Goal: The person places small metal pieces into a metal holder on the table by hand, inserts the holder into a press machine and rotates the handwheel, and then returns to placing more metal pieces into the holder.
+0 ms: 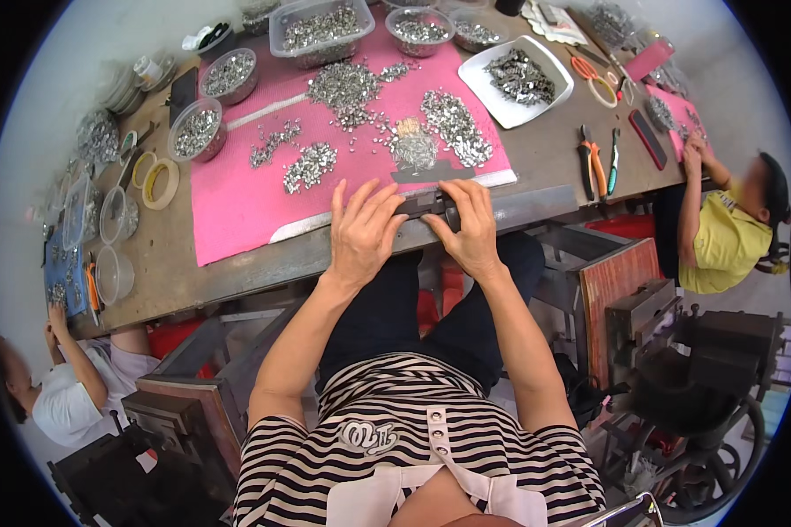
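Observation:
At the table's front edge, my left hand (363,230) grips the left end of a dark metal block (424,203), thumb on the near side and fingers on the far side. My right hand (468,226) is closed round the block's other end. What lies under my fingers is hidden. Just beyond the block, a heap of thin silver pieces (415,151) rests on a pink mat (237,215). Piles of small shiny metal parts (457,126) surround that heap, with a smaller pile (309,167) beyond my left hand.
Clear plastic tubs (322,31) and a white tray (549,66) of metal parts stand at the back. Orange-handled pliers (596,167) and tape rolls (160,183) lie to the sides. Two people sit nearby, one in a yellow shirt (721,237), one in a white shirt (75,404).

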